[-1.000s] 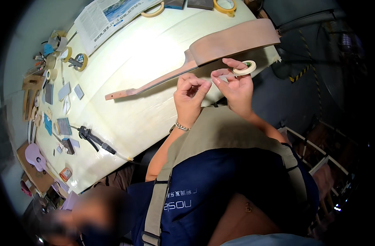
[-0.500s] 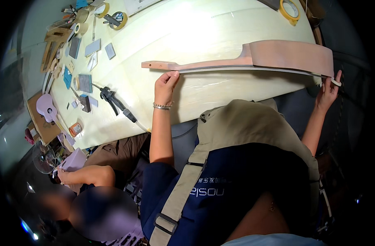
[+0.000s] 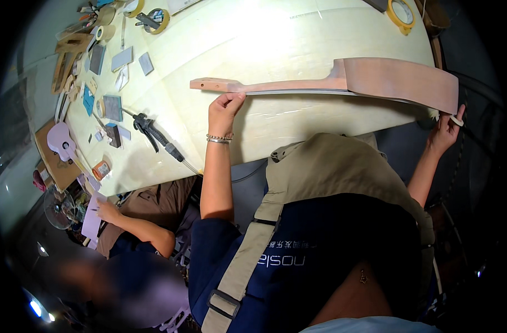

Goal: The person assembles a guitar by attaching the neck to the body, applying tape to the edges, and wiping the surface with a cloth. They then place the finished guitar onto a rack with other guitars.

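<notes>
An unfinished ukulele or small guitar, bare wood (image 3: 400, 82), lies on its side across the bench, headstock to the left and body to the right. A narrow pale strip (image 3: 298, 92) runs along its near edge beside the neck. My left hand (image 3: 224, 114) pinches that near edge close to the headstock, finger and thumb pressed together. At the body's tail end my right hand (image 3: 443, 133) is curled, holding a small white ring-shaped piece (image 3: 456, 121) that looks like a narrow tape roll. The body hides some of the right fingers.
The pale bench (image 3: 253, 39) holds an air blow gun (image 3: 153, 136), sanding blocks (image 3: 113, 108), tape rolls (image 3: 400, 15) and an orange jar (image 3: 101, 170). A purple ukulele (image 3: 61, 140) lies at the left edge. A co-worker's hand (image 3: 106, 211) is at a lilac part (image 3: 91, 221), lower left.
The instrument's body end has shifted slightly right and nearer, my right hand moving down with it. My left hand stays at the neck. The co-worker's arm and lilac part have moved.
</notes>
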`<action>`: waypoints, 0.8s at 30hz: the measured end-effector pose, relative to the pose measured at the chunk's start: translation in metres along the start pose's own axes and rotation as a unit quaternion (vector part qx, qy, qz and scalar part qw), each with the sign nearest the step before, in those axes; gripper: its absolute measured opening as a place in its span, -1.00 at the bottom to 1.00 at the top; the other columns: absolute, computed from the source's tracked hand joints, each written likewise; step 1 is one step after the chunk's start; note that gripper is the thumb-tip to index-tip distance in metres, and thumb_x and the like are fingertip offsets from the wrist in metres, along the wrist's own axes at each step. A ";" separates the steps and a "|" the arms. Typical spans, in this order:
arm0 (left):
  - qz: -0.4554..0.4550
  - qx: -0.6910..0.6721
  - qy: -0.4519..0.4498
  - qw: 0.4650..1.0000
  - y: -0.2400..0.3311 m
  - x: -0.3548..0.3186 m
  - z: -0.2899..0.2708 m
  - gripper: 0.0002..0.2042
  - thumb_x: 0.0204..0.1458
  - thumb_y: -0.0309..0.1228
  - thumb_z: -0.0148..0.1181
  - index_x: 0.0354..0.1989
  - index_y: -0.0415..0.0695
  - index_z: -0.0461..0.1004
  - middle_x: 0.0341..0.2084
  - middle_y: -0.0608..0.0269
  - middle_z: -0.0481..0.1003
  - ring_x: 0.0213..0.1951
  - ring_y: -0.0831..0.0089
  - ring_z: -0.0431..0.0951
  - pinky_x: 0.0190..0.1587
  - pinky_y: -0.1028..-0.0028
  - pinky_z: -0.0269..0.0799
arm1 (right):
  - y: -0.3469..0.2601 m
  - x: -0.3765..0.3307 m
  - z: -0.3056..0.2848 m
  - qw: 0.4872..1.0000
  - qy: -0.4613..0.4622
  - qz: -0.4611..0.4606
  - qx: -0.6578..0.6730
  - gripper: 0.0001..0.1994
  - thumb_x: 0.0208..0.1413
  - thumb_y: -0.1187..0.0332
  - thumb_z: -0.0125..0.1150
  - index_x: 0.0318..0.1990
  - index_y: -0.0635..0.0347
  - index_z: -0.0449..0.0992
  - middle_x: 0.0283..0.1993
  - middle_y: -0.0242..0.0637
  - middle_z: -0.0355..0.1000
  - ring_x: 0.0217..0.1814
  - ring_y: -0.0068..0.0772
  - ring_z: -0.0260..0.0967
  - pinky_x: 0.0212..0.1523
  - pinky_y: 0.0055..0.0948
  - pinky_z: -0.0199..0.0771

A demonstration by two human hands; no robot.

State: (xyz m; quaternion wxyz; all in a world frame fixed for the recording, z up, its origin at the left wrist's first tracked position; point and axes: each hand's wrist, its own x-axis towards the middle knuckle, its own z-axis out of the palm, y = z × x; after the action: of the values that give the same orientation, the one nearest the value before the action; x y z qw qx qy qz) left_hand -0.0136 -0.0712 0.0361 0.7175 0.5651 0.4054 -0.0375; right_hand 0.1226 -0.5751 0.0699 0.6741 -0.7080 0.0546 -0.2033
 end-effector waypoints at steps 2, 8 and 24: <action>0.046 0.034 0.048 0.997 -0.009 0.001 -0.002 -0.88 -0.10 -0.48 0.25 -0.43 -0.26 0.47 -0.53 0.33 0.47 -0.51 0.66 0.36 -0.44 0.71 0.24 | -0.001 -0.001 0.004 1.000 0.007 -0.004 0.005 -0.46 0.08 0.55 0.06 0.23 0.27 0.06 -0.06 -0.19 0.33 -0.07 -0.42 0.32 0.01 -0.45 0.31; 0.495 0.434 0.179 0.731 -0.004 -0.037 0.035 -0.71 -0.14 -0.67 0.10 -0.21 -0.10 0.46 -0.41 0.34 0.51 -0.09 0.33 0.39 0.10 0.23 0.01 | 0.003 -0.003 -0.001 0.999 0.020 0.014 0.023 -0.47 0.04 0.60 0.09 0.20 0.29 0.12 0.05 -0.26 0.28 -0.04 -0.54 0.27 0.02 -0.56 0.23; 0.460 0.610 0.184 0.618 -0.040 -0.037 0.042 -0.63 -0.08 -0.48 0.08 -0.02 0.03 0.44 -0.06 0.35 0.32 0.15 0.18 0.10 0.20 0.00 -0.63 | 0.014 -0.003 0.012 0.997 0.060 -0.009 0.043 -0.72 0.00 0.65 0.09 -0.08 0.50 0.35 0.31 -0.11 -0.05 0.10 -0.39 0.24 0.07 -0.47 0.34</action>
State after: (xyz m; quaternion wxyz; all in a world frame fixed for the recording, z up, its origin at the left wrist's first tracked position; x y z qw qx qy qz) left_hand -0.0363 -0.1360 0.0296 0.0416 0.9806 0.0997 0.1638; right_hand 0.1268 -0.5640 0.0550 0.6978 -0.6651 0.0800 -0.2535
